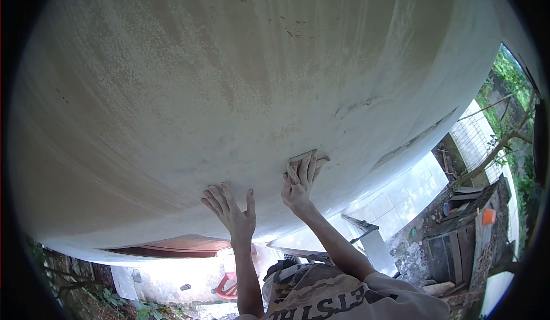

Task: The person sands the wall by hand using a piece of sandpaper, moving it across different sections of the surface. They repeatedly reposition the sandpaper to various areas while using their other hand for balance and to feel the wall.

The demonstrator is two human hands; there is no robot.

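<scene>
A broad pale wall [229, 108], smeared with whitish dust and streaks, fills most of the head view. My left hand [230, 211] rests against its lower part, fingers stretched and spread, holding nothing. To the right of it, my right hand [299, 185] presses a piece of sandpaper [303, 155] flat on the wall. Its edges stick out past my fingertips on both sides; the rest is hidden under the fingers. Whitish dust coats both hands.
Below stands a metal ladder-like frame [361, 224] close to my right arm. A red plastic chair [227, 287] is at the bottom. On the right are weathered wooden boards [458, 245], an orange container [488, 216] and tree branches [494, 154].
</scene>
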